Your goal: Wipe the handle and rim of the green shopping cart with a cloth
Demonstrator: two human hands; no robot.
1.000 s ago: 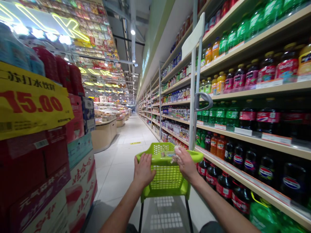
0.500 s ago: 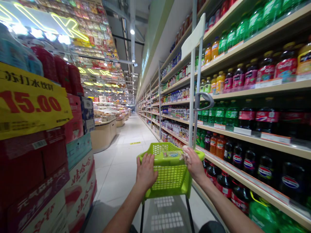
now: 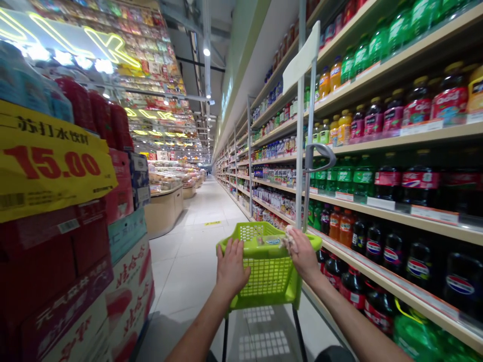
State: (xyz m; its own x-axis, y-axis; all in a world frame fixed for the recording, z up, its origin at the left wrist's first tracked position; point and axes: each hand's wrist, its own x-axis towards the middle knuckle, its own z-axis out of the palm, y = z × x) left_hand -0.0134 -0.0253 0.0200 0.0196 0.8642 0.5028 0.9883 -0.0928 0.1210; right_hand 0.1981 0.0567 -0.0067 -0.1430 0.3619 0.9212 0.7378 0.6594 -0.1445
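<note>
A bright green shopping cart stands on the floor in front of me, its basket pierced with square holes. My left hand rests on the left part of the cart's handle, fingers laid over it. On the right part of the handle, my right hand is closed around a crumpled whitish cloth or tissue, pressed against the handle. Between the hands, a label panel is set on the handle.
Shelves of bottled drinks run along the right, with a metal post and grey hook close to the cart. Stacked drink boxes with a yellow price sign stand at left. A tiled aisle stretches ahead past display counters.
The whole scene, with cart and hands, has shifted slightly to the right in the picture. Both hands keep their places on the handle.
</note>
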